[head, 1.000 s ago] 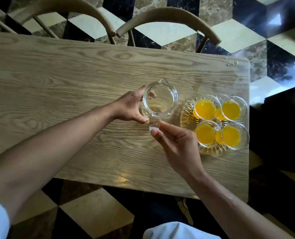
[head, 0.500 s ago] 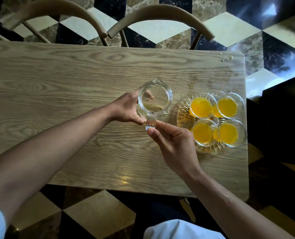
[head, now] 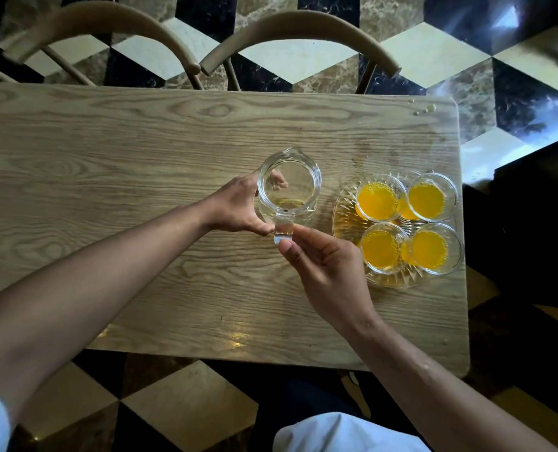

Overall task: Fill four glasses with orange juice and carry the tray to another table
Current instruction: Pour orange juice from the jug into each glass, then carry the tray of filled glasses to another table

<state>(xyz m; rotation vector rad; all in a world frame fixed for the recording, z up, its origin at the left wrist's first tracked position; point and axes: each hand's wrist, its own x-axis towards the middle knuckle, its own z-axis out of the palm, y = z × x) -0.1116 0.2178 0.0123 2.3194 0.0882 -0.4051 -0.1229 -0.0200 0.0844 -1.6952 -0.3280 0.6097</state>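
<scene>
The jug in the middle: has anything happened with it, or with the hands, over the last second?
Hardly anything. The left hand still wraps the side of the near-empty jug, which stands where it stood on the table. The right hand has stayed at the jug's handle, its fingertips touching it. The four full glasses sit unmoved on the tray. Only the camera shifted slightly.
</scene>
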